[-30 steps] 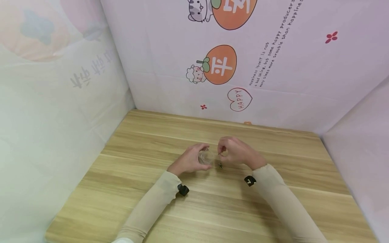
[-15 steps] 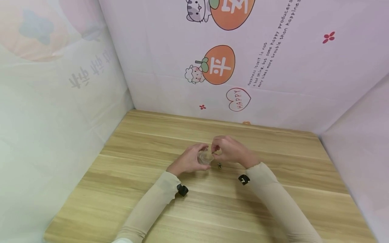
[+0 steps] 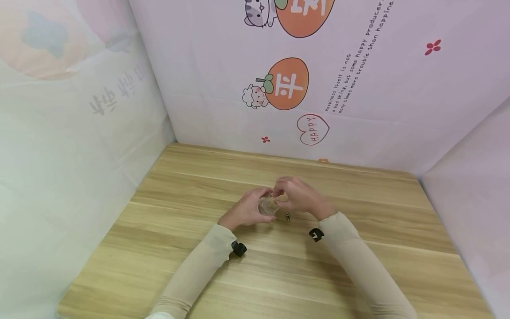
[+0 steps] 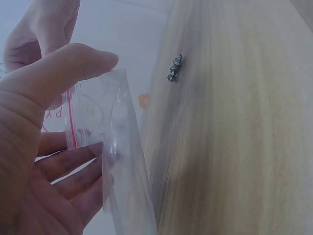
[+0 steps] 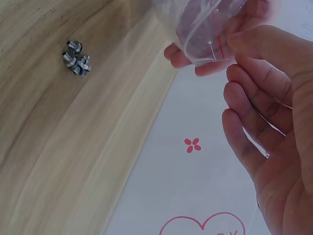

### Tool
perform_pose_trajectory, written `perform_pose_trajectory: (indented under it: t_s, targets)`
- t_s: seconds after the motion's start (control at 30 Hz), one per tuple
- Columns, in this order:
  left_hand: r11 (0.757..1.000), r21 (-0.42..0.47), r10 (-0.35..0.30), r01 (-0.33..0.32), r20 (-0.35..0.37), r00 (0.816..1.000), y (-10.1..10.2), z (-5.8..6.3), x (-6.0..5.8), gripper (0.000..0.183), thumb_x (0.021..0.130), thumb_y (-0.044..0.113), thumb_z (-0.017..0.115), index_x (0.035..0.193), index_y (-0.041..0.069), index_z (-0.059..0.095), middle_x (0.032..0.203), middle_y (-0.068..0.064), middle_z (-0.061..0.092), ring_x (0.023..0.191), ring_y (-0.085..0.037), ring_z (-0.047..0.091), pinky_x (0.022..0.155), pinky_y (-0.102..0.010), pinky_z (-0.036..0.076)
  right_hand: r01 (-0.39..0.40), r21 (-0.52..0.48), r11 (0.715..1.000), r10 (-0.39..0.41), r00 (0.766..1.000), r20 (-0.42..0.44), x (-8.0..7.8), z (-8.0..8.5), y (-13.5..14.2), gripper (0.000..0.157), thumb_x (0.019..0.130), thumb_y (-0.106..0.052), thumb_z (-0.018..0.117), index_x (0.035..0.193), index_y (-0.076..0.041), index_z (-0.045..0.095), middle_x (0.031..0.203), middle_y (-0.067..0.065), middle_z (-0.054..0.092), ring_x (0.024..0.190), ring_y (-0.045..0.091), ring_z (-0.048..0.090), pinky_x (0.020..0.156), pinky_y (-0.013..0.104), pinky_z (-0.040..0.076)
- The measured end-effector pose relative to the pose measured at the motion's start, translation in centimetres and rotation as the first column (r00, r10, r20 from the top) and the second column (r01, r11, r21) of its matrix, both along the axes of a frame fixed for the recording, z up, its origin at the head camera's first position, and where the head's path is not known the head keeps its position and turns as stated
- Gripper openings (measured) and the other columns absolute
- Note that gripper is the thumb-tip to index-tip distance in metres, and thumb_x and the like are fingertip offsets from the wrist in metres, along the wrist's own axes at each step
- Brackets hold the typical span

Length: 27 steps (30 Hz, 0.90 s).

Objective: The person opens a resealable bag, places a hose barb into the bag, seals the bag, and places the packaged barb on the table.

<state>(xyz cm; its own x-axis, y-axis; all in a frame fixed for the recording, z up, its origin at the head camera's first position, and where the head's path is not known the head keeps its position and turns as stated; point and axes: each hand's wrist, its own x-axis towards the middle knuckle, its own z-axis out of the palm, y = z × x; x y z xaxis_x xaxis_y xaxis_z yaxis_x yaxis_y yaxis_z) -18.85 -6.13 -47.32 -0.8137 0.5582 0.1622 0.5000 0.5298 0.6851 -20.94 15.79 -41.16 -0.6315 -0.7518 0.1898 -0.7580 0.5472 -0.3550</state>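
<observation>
My left hand (image 3: 248, 209) holds a small clear zip bag (image 3: 268, 206), its fingers and thumb spread around the mouth. A red line marks the seal of the bag (image 4: 129, 161) in the left wrist view. On the right, the thumb and forefinger of my right hand (image 3: 299, 198) pinch the edge of the bag (image 5: 203, 29) beside the red line; its other fingers are loosely bent. Small metal fittings (image 5: 76, 59) lie in a tight cluster on the table, just below the bag and between my hands in the head view.
The wood-grain table (image 3: 255, 274) is walled at the back by a white printed sheet (image 3: 215, 88). More sheeting hangs at the left (image 3: 79, 177) and right (image 3: 478, 186) sides. Each sleeve carries a small black wrist camera (image 3: 239, 248).
My right hand has moved left, from beside the bag to its mouth. My left hand keeps its hold in nearly the same place, and the metal fittings have not moved.
</observation>
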Motion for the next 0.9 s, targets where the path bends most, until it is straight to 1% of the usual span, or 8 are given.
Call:
perform_pose_trajectory:
  t_s: [0.13, 0.27, 0.37, 0.57, 0.77, 0.9]
  targets:
    - [1.000, 0.002, 0.004, -0.004, 0.012, 1.000, 0.0, -0.1, 0.0, 0.077, 0.082, 0.029, 0.092, 0.147, 0.008, 0.055, 0.132, -0.006, 0.068, 0.112, -0.018, 0.064, 0.095, -0.033, 0.057, 0.012, 0.003, 1.000, -0.012, 1.000, -0.012, 0.0, 0.2, 0.5, 0.016, 0.086, -0.010, 0.084, 0.099, -0.003, 0.077, 0.098, 0.008, 0.075, 0.094, 0.024, 0.072, 0.086, 0.039, 0.063]
    - [1.000, 0.009, 0.002, -0.002, 0.014, 1.000, 0.1, -0.2, -0.1, 0.082, 0.081, 0.028, 0.092, 0.148, 0.004, 0.053, 0.137, -0.009, 0.067, 0.118, -0.022, 0.064, 0.101, -0.038, 0.056, 0.022, 0.016, 1.000, -0.022, 0.999, -0.024, 0.1, 0.6, 1.2, 0.019, 0.086, -0.011, 0.085, 0.101, -0.003, 0.078, 0.101, 0.008, 0.075, 0.096, 0.026, 0.073, 0.086, 0.040, 0.063]
    - [1.000, 0.015, -0.003, 0.003, 0.014, 1.000, 0.1, -0.2, -0.2, 0.084, 0.081, 0.027, 0.093, 0.149, 0.001, 0.052, 0.139, -0.011, 0.066, 0.123, -0.025, 0.064, 0.105, -0.041, 0.056, 0.029, 0.031, 0.999, -0.028, 0.999, -0.029, 0.3, 0.9, 1.8, 0.018, 0.087, -0.012, 0.085, 0.101, -0.003, 0.078, 0.101, 0.008, 0.074, 0.096, 0.025, 0.073, 0.085, 0.040, 0.063]
    - [1.000, 0.010, -0.006, 0.005, 0.017, 1.000, 0.1, -0.2, -0.2, 0.084, 0.082, 0.028, 0.092, 0.150, 0.002, 0.052, 0.141, -0.010, 0.066, 0.129, -0.026, 0.063, 0.108, -0.042, 0.055, 0.036, 0.077, 0.996, -0.034, 0.999, -0.030, 0.4, 0.9, 3.0, 0.018, 0.087, -0.010, 0.084, 0.103, -0.002, 0.079, 0.101, 0.009, 0.074, 0.096, 0.026, 0.073, 0.085, 0.040, 0.063]
    - [1.000, 0.010, -0.003, 0.003, 0.019, 1.000, 0.0, -0.2, -0.2, 0.084, 0.081, 0.030, 0.092, 0.150, 0.002, 0.052, 0.141, -0.010, 0.066, 0.129, -0.026, 0.063, 0.110, -0.042, 0.054, 0.035, 0.127, 0.991, -0.035, 0.999, -0.001, 0.5, 0.4, 3.8, 0.023, 0.086, -0.008, 0.085, 0.106, 0.000, 0.078, 0.105, 0.010, 0.074, 0.099, 0.026, 0.073, 0.088, 0.041, 0.064]
    - [1.000, 0.010, 0.006, -0.006, 0.026, 1.000, -0.1, -0.2, -0.2, 0.085, 0.081, 0.031, 0.092, 0.151, 0.004, 0.052, 0.141, -0.009, 0.066, 0.129, -0.025, 0.063, 0.111, -0.042, 0.053, 0.049, 0.164, 0.985, -0.058, 0.997, 0.055, 0.8, -0.3, 3.9, 0.025, 0.088, -0.008, 0.084, 0.110, 0.000, 0.078, 0.109, 0.009, 0.073, 0.103, 0.027, 0.072, 0.090, 0.041, 0.063]
